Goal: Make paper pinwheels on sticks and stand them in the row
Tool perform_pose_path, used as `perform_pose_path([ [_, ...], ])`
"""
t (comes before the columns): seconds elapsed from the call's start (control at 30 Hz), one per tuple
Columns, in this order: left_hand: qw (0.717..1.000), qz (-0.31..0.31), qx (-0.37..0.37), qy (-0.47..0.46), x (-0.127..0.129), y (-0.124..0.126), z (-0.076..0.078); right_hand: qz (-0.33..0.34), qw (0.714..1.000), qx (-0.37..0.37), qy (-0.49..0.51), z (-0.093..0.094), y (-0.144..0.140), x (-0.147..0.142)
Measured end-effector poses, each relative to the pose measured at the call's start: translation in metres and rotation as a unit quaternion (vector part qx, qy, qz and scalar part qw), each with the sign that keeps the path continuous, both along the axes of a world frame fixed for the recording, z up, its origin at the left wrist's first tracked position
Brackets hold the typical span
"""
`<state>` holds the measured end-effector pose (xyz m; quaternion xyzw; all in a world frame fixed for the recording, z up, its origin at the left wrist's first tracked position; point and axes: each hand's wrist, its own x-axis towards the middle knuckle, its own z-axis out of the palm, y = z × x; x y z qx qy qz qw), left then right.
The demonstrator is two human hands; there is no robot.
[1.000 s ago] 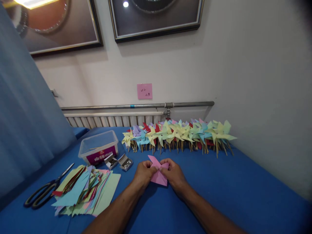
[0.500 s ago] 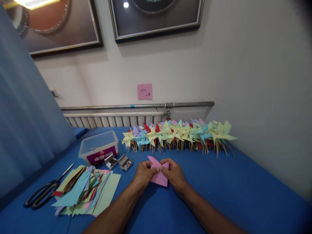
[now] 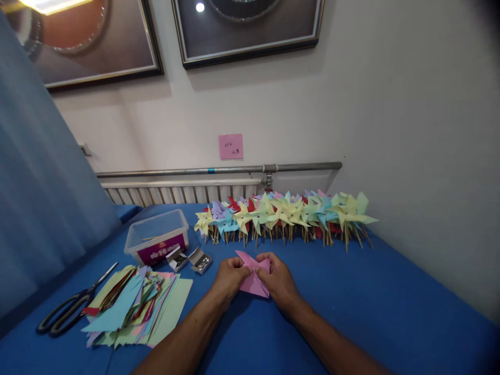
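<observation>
Both hands, left (image 3: pixel 229 277) and right (image 3: pixel 278 279), pinch pink paper (image 3: pixel 252 278), folds half-formed, no stick yet; many finished pinwheels (image 3: pixel 285 213) lined behind.

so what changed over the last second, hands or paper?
Almost nothing. The left hand and right hand pinch the pink cut paper square over the blue tablecloth as before; the paper's lower tip sits slightly flatter. The small shift across the frame is head motion. The pile of coloured paper sheets, black-handled scissors and row of paper pinwheels are unmoved.
</observation>
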<state>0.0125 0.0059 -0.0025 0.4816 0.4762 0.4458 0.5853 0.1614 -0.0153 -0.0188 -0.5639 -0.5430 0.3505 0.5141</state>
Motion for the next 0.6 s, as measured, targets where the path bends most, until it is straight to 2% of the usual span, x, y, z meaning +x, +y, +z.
perform_pose_path([
  [0.23,1.0,0.01,-0.006,0.02,-0.001,0.0,0.001,0.024,0.998,-0.008,0.051,0.002,-0.001,-0.002],
  [0.4,0.998,0.022,-0.048,-0.046,-0.007,0.004,0.006,0.098,0.985,-0.017,0.14,0.013,-0.007,0.0],
  [0.6,0.991,0.011,-0.077,-0.113,-0.018,0.007,0.017,0.167,0.977,0.015,0.13,0.025,-0.014,0.005],
])
